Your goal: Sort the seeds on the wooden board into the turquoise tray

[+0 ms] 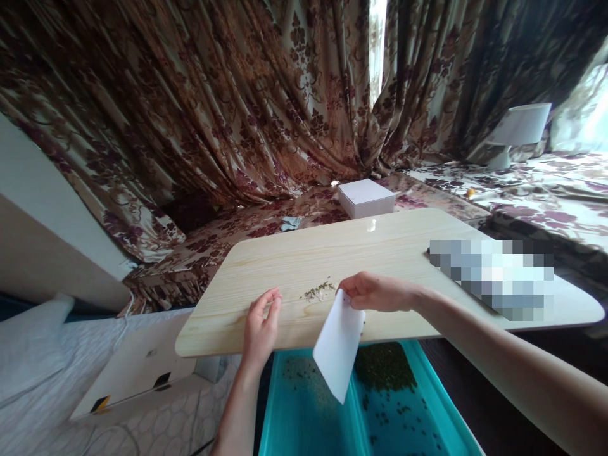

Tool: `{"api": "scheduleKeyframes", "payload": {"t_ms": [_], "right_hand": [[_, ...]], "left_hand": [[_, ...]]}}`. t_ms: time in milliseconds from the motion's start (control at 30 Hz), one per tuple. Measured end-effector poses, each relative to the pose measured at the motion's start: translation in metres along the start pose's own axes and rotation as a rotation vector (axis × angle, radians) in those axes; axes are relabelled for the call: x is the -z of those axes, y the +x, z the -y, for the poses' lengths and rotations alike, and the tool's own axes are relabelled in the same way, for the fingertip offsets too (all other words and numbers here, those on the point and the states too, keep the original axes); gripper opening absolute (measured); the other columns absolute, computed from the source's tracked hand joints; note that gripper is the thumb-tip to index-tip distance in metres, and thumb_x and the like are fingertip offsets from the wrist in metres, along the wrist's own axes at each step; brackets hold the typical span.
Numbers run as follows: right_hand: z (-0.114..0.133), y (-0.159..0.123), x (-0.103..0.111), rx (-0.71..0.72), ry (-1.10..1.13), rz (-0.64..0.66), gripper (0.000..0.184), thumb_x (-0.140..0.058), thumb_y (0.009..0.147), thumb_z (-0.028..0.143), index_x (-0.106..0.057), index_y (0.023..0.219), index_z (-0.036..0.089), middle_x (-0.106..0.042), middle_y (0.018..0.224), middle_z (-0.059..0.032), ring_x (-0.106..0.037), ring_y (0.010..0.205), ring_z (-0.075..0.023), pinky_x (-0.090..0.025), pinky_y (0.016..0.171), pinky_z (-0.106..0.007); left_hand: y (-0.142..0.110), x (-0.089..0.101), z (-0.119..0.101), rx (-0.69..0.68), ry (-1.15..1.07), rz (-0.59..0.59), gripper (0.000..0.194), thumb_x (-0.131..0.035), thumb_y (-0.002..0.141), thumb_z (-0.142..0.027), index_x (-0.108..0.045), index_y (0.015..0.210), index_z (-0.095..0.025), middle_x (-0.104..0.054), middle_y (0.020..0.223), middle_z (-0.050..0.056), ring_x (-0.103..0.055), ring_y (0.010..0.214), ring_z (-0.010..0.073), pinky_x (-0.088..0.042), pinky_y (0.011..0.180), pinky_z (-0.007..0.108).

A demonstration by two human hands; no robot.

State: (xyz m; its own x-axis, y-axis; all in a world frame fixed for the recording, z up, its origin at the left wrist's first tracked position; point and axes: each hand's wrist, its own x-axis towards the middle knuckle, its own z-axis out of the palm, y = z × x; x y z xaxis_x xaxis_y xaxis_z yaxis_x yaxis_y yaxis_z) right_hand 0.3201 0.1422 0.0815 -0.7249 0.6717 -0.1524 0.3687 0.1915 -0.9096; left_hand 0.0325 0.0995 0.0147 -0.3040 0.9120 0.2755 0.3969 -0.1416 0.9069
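My right hand [375, 292] pinches the top corner of a white sheet of paper [338, 345], which hangs down over the front edge of a light wooden tabletop [380, 253]. My left hand [262, 324] rests at the table's front edge with thumb and fingers brought close together; I cannot make out anything in them. A small heap of dry green bits [319, 291] lies on the table between the two hands. Below the edge stands a teal plastic tub [294, 418] with a pile of the same green bits [384, 367] inside.
A white box [367, 197] sits behind the table on patterned fabric. A blurred-out object [491, 272] lies on the table's right side. Heavy floral curtains [237, 95] hang behind. A white lamp [517, 126] stands far right. A flat cardboard box [137, 367] lies at lower left.
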Motion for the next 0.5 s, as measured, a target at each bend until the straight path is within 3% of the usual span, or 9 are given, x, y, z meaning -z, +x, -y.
{"api": "scheduleKeyframes", "payload": {"t_ms": [67,167,367,500], "right_hand": [[0.003,-0.012,-0.002,0.002,0.02,-0.024,0.004,-0.063,0.084,0.017,-0.063,0.081,0.017,-0.059,0.071,0.0047,-0.055,0.067,-0.0117,-0.044,0.061,-0.026],[0.01,-0.03,-0.006,-0.006,0.041,-0.05,0.006,-0.058,0.077,0.014,-0.063,0.08,0.017,-0.059,0.07,0.0044,-0.053,0.067,-0.0115,-0.04,0.059,-0.025],[0.015,-0.064,-0.022,-0.029,0.059,-0.125,0.012,-0.064,0.076,0.028,-0.068,0.082,0.017,-0.059,0.067,0.003,-0.053,0.063,-0.012,-0.041,0.057,-0.024],[0.01,-0.078,-0.024,-0.027,0.055,-0.365,0.028,-0.073,0.075,0.046,-0.07,0.081,0.019,-0.065,0.07,-0.0002,-0.06,0.069,-0.0166,-0.05,0.061,-0.027]], "left_hand": [[0.0,0.0,0.0,-0.005,0.002,0.002,0.046,-0.063,0.086,-0.054,-0.074,0.111,-0.017,-0.077,0.11,0.013,-0.067,0.113,0.0296,-0.046,0.105,0.045],[0.0,-0.001,0.0,-0.008,0.004,0.002,0.046,-0.062,0.087,-0.054,-0.074,0.112,-0.017,-0.076,0.112,0.014,-0.067,0.113,0.0302,-0.045,0.106,0.046],[0.0,-0.001,0.001,-0.021,0.01,0.0,0.044,-0.061,0.088,-0.053,-0.074,0.111,-0.018,-0.076,0.113,0.014,-0.067,0.113,0.0295,-0.045,0.106,0.046],[0.0,0.0,0.001,-0.032,0.015,0.002,0.043,-0.062,0.088,-0.053,-0.074,0.109,-0.018,-0.077,0.111,0.013,-0.067,0.112,0.0299,-0.045,0.106,0.047]]}}
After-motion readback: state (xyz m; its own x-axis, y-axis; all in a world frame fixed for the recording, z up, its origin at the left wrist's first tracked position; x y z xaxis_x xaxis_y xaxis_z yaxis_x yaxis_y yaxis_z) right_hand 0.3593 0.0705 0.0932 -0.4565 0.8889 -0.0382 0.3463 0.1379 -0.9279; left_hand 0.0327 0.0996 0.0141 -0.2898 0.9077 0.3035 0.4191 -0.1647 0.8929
